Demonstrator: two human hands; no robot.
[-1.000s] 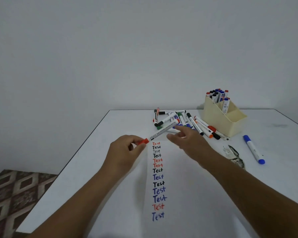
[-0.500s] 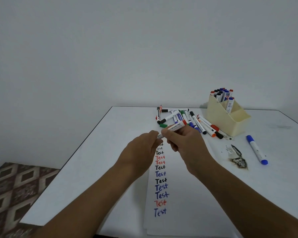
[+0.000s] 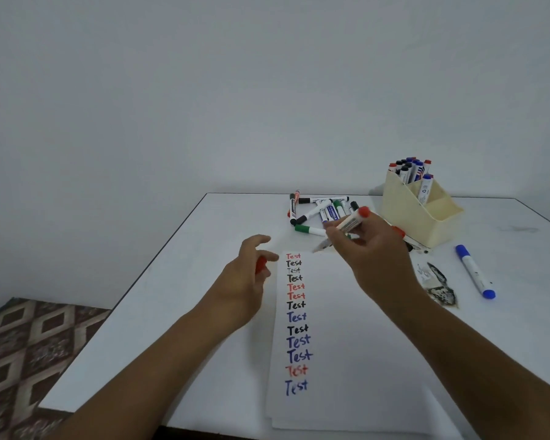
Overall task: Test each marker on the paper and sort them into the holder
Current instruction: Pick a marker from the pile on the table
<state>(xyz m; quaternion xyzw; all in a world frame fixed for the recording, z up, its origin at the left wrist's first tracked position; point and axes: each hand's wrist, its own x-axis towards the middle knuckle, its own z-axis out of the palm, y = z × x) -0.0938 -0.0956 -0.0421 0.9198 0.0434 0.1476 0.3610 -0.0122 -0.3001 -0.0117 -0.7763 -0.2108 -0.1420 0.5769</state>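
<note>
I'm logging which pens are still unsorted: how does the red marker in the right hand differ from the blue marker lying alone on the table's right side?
The red marker is gripped in the right hand, tilted above the paper; the blue marker lies flat on the table, untouched. The red marker is uncapped, its red cap in the left hand; the blue marker is capped. Both have white barrels.

The single head view looks forward and down from near, over the table [image 3: 204, 281], toward a seemingly bare far wall [image 3: 267, 90].
</note>
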